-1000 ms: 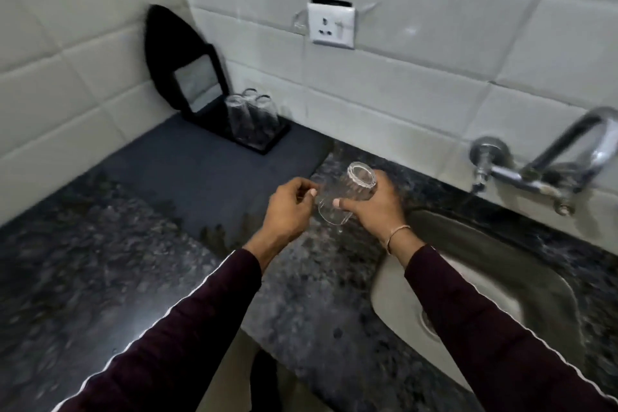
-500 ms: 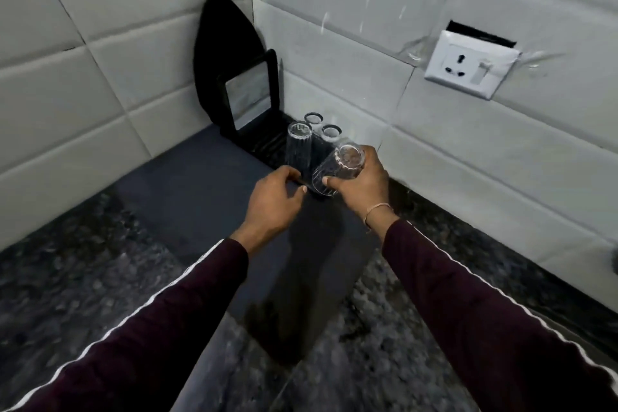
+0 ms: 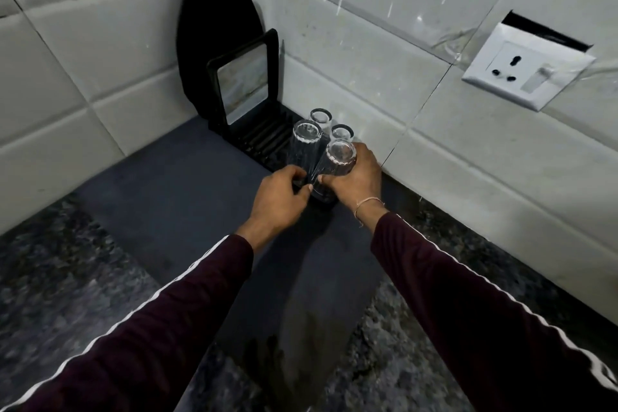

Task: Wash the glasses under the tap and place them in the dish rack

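Observation:
A clear glass stands upside down at the front corner of the black dish rack, and my right hand grips it from the right side. My left hand sits just left of it, its fingers curled at the glass's lower edge and the rack's front rim; what they hold is hidden. Three more upturned glasses stand on the rack: one close beside the held glass, one behind it, and one nearest the wall.
The rack sits in the wall corner on a dark mat over a speckled stone counter. A black oval board and a framed tray lean at the rack's back. A wall socket is on the right.
Both hands moved the glass from beside the sink over to the rack and lowered it upside down onto the rack's front corner. The view swung left; the sink and tap dropped out of sight.

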